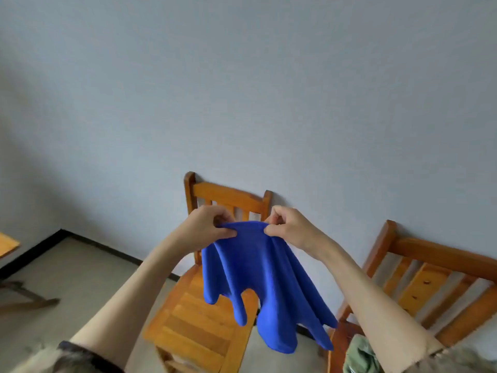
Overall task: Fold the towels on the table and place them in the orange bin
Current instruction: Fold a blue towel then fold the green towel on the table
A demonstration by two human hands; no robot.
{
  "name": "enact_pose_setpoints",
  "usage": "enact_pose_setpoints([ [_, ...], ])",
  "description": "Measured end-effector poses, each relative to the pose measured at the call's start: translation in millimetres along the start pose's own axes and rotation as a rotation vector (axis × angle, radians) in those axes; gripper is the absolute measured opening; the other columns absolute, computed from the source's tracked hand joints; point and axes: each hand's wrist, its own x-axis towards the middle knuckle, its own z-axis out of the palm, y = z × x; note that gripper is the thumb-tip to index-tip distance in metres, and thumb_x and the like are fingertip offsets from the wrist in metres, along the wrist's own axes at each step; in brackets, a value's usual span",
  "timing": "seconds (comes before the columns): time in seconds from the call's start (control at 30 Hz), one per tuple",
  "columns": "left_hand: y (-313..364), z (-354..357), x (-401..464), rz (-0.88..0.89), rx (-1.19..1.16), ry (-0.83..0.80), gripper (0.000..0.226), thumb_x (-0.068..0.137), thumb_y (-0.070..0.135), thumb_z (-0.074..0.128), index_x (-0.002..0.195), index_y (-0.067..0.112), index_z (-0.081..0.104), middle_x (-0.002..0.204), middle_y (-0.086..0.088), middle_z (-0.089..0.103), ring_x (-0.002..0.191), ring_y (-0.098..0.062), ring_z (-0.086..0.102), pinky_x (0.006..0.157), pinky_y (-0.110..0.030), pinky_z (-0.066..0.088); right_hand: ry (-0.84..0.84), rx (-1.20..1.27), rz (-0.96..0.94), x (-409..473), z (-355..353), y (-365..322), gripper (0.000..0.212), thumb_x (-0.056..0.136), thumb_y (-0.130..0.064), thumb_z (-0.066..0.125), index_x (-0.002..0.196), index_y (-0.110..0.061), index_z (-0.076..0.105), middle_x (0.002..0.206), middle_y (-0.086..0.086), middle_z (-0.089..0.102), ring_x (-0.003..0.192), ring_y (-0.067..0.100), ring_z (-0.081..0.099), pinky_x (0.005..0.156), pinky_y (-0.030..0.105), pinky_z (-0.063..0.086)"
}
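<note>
- While both arms reach forward, the left hand (208, 224) and the right hand (289, 226) each pinch the top edge of a bright blue plush cloth towel (258, 281), thumb against curled fingers, close together.
- Held up in the air, the towel hangs down from the two pinches in loose folds, its lower corners dangling free.
- Behind the towel stands an orange-brown wooden slatted chair (199, 313), its back against the pale blue-grey wall (242, 90).
- Lower right, a second wooden chair with a slatted back (425, 278) stands near the first, and a crumpled green cloth (359, 356) lies on its seat.
- At the far left edge shows a corner of an orange wooden table (8, 243).
</note>
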Motion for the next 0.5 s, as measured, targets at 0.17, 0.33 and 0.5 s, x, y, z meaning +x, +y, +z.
enact_pose_setpoints([
  [0.17,-74.7,-99.0,-72.4,-0.184,-0.125,0.02,0.007,0.08,0.016,0.07,0.081,0.019,0.064,0.072,0.006,0.062,0.066,-0.006,0.055,0.057,-0.012,0.042,-0.105,-0.05,-0.119,49.4,113.8,-67.9,0.024,0.079,-0.008,0.058,0.064,-0.017,0.042,0.073,0.007,0.054,0.069,0.015,0.047,0.064,0.03,0.039],
  [0.33,-140.8,-174.7,-136.0,-0.325,-0.119,0.171,0.014,0.083,0.031,0.068,0.087,0.018,0.066,0.077,0.004,0.066,0.068,-0.006,0.058,0.066,-0.023,0.046,-0.231,-0.08,-0.241,100.7,219.1,-136.3,0.02,0.079,-0.008,0.059,0.067,-0.015,0.044,0.083,0.006,0.057,0.074,0.017,0.049,0.067,0.029,0.04],
  [0.5,-198.6,-242.9,-182.1,-0.444,-0.029,0.399,0.005,0.088,0.025,0.06,0.084,0.022,0.062,0.08,0.004,0.065,0.07,-0.008,0.058,0.063,-0.021,0.046,-0.411,-0.111,-0.374,147.9,313.0,-194.6,0.018,0.081,-0.01,0.059,0.07,-0.016,0.046,0.072,-0.001,0.051,0.065,0.013,0.044,0.059,0.023,0.036],
])
